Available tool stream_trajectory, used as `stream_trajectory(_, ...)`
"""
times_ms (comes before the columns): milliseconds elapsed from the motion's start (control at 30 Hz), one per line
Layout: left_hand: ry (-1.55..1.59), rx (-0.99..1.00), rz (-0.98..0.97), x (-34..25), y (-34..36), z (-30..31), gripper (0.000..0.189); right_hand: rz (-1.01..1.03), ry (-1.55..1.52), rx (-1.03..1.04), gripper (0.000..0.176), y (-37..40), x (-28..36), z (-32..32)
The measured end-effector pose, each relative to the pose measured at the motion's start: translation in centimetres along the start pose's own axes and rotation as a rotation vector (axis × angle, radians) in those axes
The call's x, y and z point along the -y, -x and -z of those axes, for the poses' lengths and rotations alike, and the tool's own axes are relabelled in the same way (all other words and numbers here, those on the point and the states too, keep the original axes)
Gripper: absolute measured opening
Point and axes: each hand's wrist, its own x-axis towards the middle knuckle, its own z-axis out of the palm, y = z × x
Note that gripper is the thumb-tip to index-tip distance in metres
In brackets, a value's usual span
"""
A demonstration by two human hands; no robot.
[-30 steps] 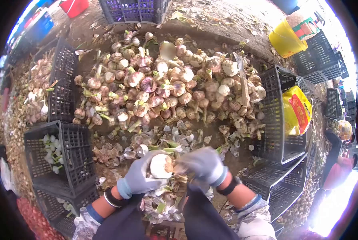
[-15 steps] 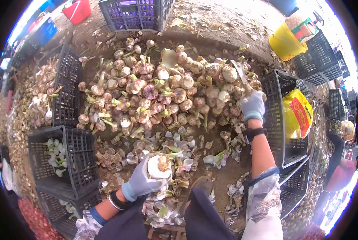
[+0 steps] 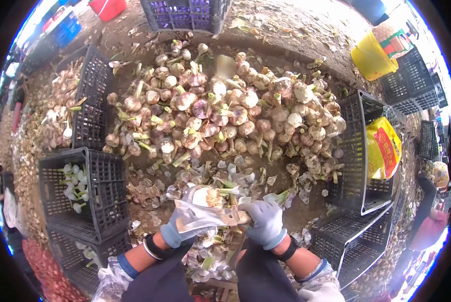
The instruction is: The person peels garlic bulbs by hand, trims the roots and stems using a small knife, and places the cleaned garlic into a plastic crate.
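My gloved left hand (image 3: 171, 232) holds a large white garlic bulb (image 3: 208, 197) with its root end up, just above my lap. My gloved right hand (image 3: 263, 221) grips the handle of a broad knife (image 3: 205, 219). Its blade lies flat across in front of my left fingers, right under the bulb. Beyond my hands a big pile of unpeeled garlic heads (image 3: 225, 116) with stalks covers the ground. Loose skins and cut stems (image 3: 220, 173) lie between the pile and me.
A black crate (image 3: 59, 161) at my left holds a few white trimmed bulbs (image 3: 74, 186). Black crates (image 3: 354, 131) stand on the right, one holding a yellow bag (image 3: 382, 148). A yellow bucket (image 3: 374, 58) is far right. Another person's arm (image 3: 427, 201) shows at the right edge.
My right hand reached out to the knife lying on the right side of the pile, took it, and brought it back to the bulb in my left hand.
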Motion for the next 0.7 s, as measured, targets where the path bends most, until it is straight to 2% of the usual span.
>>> stream_trajectory(33, -0.082, 0.029, 0.013, -0.8, 0.0, 0.1, 0.087, 0.002, 0.016, 0.008, 0.041, 0.0, 0.0, -0.1)
stream_trajectory(100, -0.318, 0.136, -0.025, -0.1, 0.1, 1.4, 0.087, 0.023, 0.058, 0.003, 0.040, 0.0, -0.3, -0.3)
stream_trajectory(167, -0.298, 0.049, 0.021, 0.5, 0.8, 0.8, 0.074, 0.046, 0.089, 0.004, 0.042, 0.2, -0.7, -0.7)
stream_trajectory(233, -0.402, 0.175, 0.020, 0.3, 0.9, 1.7, 0.086, 0.073, 0.111, 0.013, 0.048, 0.3, -1.2, -1.3)
stream_trajectory(300, -0.200, 0.193, 0.081, -0.2, 0.6, 1.7, 0.086, 0.095, 0.103, -0.002, 0.044, 0.3, -1.1, -1.6)
stream_trajectory(333, 0.056, 0.146, 0.141, -0.5, 0.6, 1.0, 0.079, 0.107, 0.099, -0.008, 0.042, 0.3, -1.2, -1.8)
stream_trajectory(400, 0.019, 0.116, 0.175, -1.7, 0.1, 0.0, 0.063, 0.160, 0.102, -0.080, 0.039, -0.4, -2.3, -2.0)
stream_trajectory(433, -0.270, 0.135, 0.153, -2.6, -0.2, -0.5, 0.054, 0.183, 0.102, -0.113, 0.037, -0.3, -3.1, -2.3)
stream_trajectory(500, -0.537, 0.036, -0.046, -2.0, -0.4, -1.5, 0.030, 0.187, 0.128, -0.144, 0.032, -0.1, -5.5, -3.9)
stream_trajectory(533, -0.380, 0.032, 0.027, -2.1, -0.4, -1.8, 0.031, 0.181, 0.117, -0.144, 0.030, 0.1, -6.0, -4.2)
stream_trajectory(600, -0.061, 0.029, 0.174, -2.6, -0.3, -2.4, 0.032, 0.120, 0.131, -0.092, 0.028, 0.5, -6.7, -4.5)
stream_trajectory(633, -0.110, 0.121, 0.122, -3.0, 0.4, -1.8, 0.038, 0.096, 0.133, -0.064, 0.027, 0.5, -7.3, -5.1)
stream_trajectory(667, -0.154, 0.209, 0.065, -3.5, 1.0, -1.1, 0.045, -0.397, 0.372, 0.151, 0.028, 1.7, -12.4, -8.3)
stream_trajectory(700, -0.192, 0.294, 0.004, -4.0, 1.6, -0.5, 0.052, -0.587, 0.255, 0.070, 0.029, 2.8, -12.8, -5.8)
